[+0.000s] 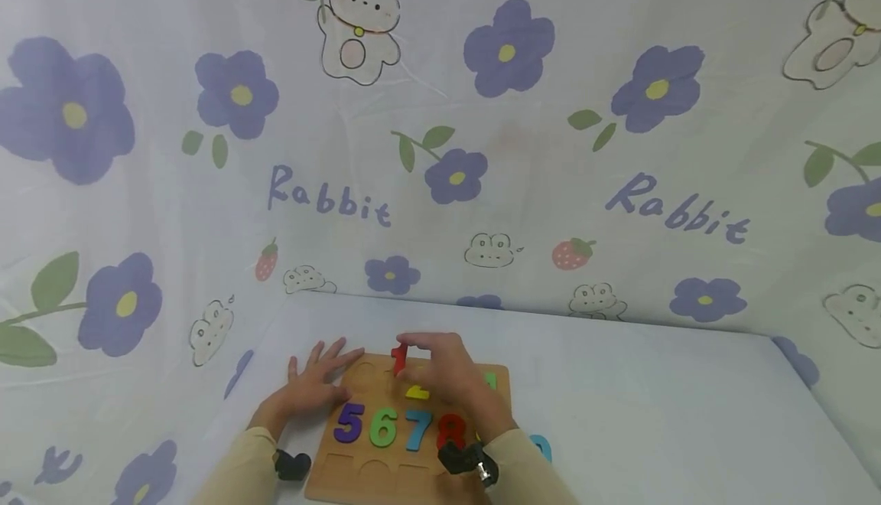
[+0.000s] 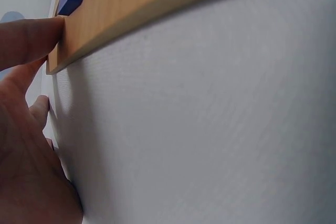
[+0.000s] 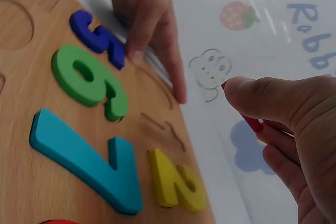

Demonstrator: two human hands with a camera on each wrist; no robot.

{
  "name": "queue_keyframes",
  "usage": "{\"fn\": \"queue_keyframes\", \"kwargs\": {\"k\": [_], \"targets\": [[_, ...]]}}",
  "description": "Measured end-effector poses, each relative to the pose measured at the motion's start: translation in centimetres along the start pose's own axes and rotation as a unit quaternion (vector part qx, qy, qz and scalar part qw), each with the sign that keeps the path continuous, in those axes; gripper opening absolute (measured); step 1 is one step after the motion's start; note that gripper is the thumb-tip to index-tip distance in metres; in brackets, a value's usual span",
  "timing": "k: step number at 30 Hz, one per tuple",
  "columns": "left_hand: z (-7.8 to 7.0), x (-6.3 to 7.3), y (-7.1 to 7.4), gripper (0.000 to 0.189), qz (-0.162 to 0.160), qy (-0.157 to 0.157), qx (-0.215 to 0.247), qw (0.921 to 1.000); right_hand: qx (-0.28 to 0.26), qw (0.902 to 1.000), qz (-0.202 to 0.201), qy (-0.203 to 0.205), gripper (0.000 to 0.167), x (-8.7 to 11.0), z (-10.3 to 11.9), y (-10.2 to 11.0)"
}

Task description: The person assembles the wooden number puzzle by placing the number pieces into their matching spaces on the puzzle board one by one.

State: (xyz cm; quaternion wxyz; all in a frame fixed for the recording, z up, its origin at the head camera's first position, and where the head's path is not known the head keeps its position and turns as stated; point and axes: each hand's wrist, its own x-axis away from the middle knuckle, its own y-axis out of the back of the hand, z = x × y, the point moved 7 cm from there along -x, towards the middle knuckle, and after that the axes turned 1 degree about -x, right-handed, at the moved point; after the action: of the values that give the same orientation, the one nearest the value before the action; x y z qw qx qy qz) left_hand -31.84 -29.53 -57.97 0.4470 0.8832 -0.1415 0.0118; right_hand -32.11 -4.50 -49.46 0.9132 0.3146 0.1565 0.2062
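Observation:
Pinched between thumb and fingers of my right hand (image 1: 447, 371) is a red number 1 (image 1: 399, 360), held above the far edge of a wooden number board (image 1: 372, 482). In the right wrist view only slivers of the red piece (image 3: 252, 123) show past the thumb. My left hand (image 1: 313, 384) rests at the board's left edge with its fingers spread and its thumb touching the wood. On the board sit a purple 5 (image 1: 349, 423), a green 6 (image 1: 383, 428), a blue 7 (image 1: 417, 430), a red 8 (image 1: 451, 430) and a yellow 2 (image 3: 176, 182).
A light green piece (image 1: 490, 380) shows at the board's upper right, partly behind my right hand. A blue curved piece (image 1: 541, 445) lies on the white table (image 1: 654, 405) beyond the board's right edge. Bare recesses line the near row. A patterned curtain (image 1: 509, 130) stands behind the table.

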Motion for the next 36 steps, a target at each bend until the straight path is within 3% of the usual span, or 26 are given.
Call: {"fn": "queue_keyframes", "kwargs": {"k": [5,13,19,36], "targets": [[-0.6,0.0,0.0,0.077,0.014,0.018,-0.014,0.9996,0.025,0.9990,0.035,-0.012,0.054,-0.4,-1.0,-1.5],[-1.2,0.2,0.4,0.076,0.001,0.000,0.003,1.0000,0.082,0.9948,0.060,-0.006,0.054,-1.3,-2.2,-3.7],[-0.6,-0.1,0.1,0.076,-0.008,-0.005,0.000,1.0000,0.092,0.9932,0.070,-0.013,0.054,-1.5,-2.3,-4.8],[0.4,-0.4,-0.2,0.076,-0.012,0.008,-0.008,0.9999,0.112,0.9915,0.066,-0.008,0.055,-1.5,-2.3,-5.3]]}}
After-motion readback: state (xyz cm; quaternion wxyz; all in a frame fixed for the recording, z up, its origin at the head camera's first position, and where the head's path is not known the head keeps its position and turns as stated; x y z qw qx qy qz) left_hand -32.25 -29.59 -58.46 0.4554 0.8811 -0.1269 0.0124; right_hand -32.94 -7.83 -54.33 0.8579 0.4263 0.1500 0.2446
